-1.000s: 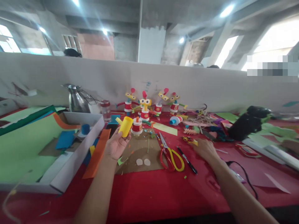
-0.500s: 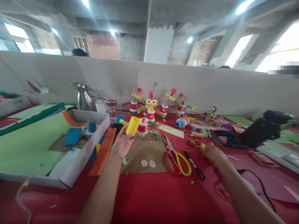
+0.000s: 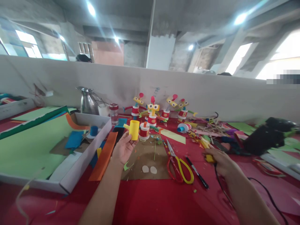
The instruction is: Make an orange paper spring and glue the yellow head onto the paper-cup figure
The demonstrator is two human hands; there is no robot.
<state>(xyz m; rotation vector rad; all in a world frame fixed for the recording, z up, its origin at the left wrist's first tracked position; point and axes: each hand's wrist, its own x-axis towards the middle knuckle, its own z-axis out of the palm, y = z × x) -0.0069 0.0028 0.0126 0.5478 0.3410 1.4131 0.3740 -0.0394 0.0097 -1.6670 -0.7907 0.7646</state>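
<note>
My left hand (image 3: 124, 150) pinches a yellow paper tube (image 3: 134, 130), held upright above the cardboard mat (image 3: 142, 154). In my right hand (image 3: 222, 164) is a yellow glue gun (image 3: 205, 143), its tip pointing away to the left and its black cord hanging down. Just behind the tube stands a red and white paper-cup body (image 3: 144, 131) with an orange tab on top and green spring arm. Two white paper ovals (image 3: 149, 169) lie on the mat. Between my hands are scissors (image 3: 179, 165) with red and yellow handles, and a black pen (image 3: 197, 172).
Several finished paper-cup figures (image 3: 152, 114) stand by the white partition. On the left, a white box (image 3: 86, 159) holds coloured paper, near a steel jug (image 3: 87, 101) and a jar (image 3: 114, 114). Paper scraps (image 3: 208, 126) and a black object (image 3: 262, 137) lie to the right.
My right hand has raised the glue gun, and its cord now hangs below the hand. The yellow tube in my left hand has turned from tilted to upright. The view has shifted slightly.
</note>
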